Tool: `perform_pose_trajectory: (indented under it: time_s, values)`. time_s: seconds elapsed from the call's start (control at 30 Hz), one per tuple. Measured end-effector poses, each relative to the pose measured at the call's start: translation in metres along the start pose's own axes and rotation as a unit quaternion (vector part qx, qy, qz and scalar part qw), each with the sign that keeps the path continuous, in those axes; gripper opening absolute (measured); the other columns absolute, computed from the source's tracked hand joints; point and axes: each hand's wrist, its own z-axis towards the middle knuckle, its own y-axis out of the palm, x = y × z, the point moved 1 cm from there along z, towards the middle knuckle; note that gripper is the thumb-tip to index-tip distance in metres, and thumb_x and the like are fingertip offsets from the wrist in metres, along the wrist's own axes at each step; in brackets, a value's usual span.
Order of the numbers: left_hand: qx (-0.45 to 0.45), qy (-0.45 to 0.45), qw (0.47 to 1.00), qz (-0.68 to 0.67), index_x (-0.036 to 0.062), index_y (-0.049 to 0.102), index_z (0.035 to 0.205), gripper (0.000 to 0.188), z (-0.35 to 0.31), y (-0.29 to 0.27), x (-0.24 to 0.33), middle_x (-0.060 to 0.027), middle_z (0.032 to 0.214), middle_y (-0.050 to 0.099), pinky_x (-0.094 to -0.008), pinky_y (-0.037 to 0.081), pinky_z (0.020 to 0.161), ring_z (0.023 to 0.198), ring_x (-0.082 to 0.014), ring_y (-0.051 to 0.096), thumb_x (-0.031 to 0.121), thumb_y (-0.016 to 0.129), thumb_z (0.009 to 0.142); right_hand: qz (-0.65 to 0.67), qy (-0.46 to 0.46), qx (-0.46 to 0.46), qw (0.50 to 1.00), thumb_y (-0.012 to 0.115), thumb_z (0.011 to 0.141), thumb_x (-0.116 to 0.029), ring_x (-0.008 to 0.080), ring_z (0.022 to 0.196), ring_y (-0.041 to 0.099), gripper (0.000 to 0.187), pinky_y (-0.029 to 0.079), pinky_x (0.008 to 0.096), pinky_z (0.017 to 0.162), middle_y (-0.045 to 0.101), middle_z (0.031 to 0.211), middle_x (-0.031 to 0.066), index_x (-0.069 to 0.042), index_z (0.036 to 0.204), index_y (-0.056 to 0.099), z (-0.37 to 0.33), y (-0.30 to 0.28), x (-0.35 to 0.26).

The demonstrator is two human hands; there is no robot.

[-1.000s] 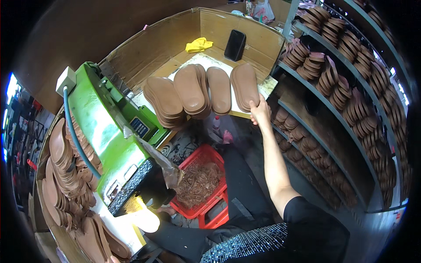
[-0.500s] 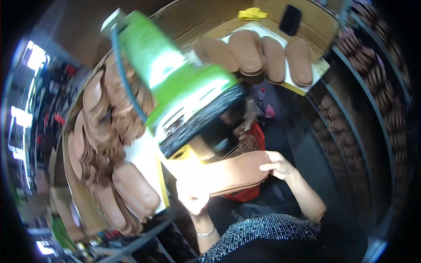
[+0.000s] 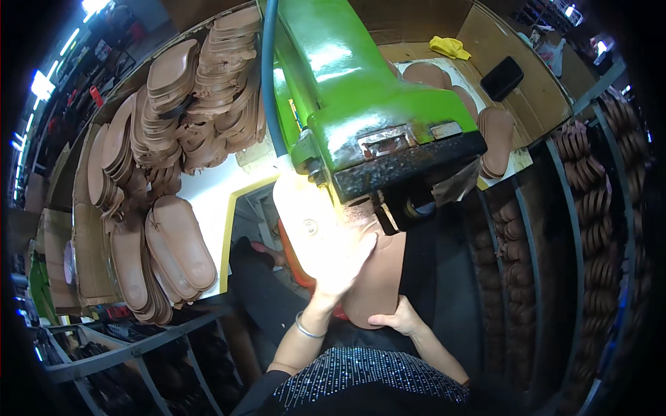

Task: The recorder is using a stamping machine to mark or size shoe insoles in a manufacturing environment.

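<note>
A brown shoe sole [image 3: 378, 277] lies lengthwise in front of me, its far end under the dark head of a green machine [image 3: 388, 114]. My right hand [image 3: 402, 317] grips its near end, thumb on top. My left hand [image 3: 347, 267] is closed on the sole's left edge, close below the machine head; glare washes out most of its fingers. Left of that hand, a pale rounded shape [image 3: 305, 208] with a round mark is overexposed, and I cannot tell what it is. The machine hides the sole's far tip.
Stacked brown soles [image 3: 180, 243] and ragged-edged pieces [image 3: 222, 83] lie on the left of the white, yellow-edged table [image 3: 208, 194]. Single soles [image 3: 496, 142], a yellow cloth [image 3: 449, 47] and a black phone-like slab [image 3: 501, 78] are at right. Racks of soles [image 3: 583, 229] stand farther right.
The sole has turned from crosswise to lengthwise, its far end now under the machine head. My right hand has moved down and left to the near end; my left hand has moved up and right.
</note>
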Motion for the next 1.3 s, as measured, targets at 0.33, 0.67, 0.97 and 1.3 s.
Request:
perform_pose_trajectory:
  time_s: [0.33,0.67,0.97,1.3]
  values:
    - [0.035,-0.069,0.978,-0.194,-0.0021,0.059,0.088,0.01,-0.022,-0.007,-0.022,0.0015,0.074,0.055,-0.0189,0.038,0.055,0.063,-0.0037,0.046,0.003,0.063,0.08,0.067,-0.148,0.162,0.973,0.072,0.065,-0.004,0.0158,0.086,0.06,0.034,0.047,0.0283,0.081,0.064,0.096,0.0106,0.002,0.095,0.057,-0.034,-0.086,-0.06]
    - [-0.057,0.016,0.983,-0.171,-0.0049,0.06,0.096,0.02,-0.019,-0.031,-0.052,-0.0085,0.086,0.062,-0.0244,0.047,0.067,0.073,-0.0145,0.058,0.003,0.066,0.078,0.117,-0.303,0.16,0.932,0.062,0.078,-0.003,0.0165,0.091,0.059,0.029,0.047,0.0281,0.082,0.06,0.099,0.0089,-0.001,0.104,0.051,0.057,-0.094,-0.187]
    - [-0.015,-0.094,0.984,-0.153,-0.0099,0.058,0.106,0.031,-0.023,-0.095,-0.031,-0.0122,0.096,0.065,-0.0261,0.05,0.077,0.087,-0.0144,0.062,0.0,0.067,0.077,0.118,-0.332,0.066,0.933,0.043,0.092,-0.038,0.0305,0.12,0.045,0.05,0.037,0.0457,0.1,0.042,0.136,0.013,-0.011,0.134,0.04,0.1,-0.103,-0.107]
    - [-0.077,-0.01,0.996,-0.052,-0.0077,0.061,0.098,0.024,-0.013,-0.024,-0.035,-0.012,0.086,0.068,-0.0251,0.052,0.068,0.076,-0.0123,0.065,0.001,0.066,0.076,0.222,-0.313,0.132,0.914,0.041,0.093,-0.036,0.025,0.114,0.05,0.045,0.039,0.041,0.098,0.05,0.127,0.009,-0.008,0.128,0.044,0.09,-0.127,-0.157]
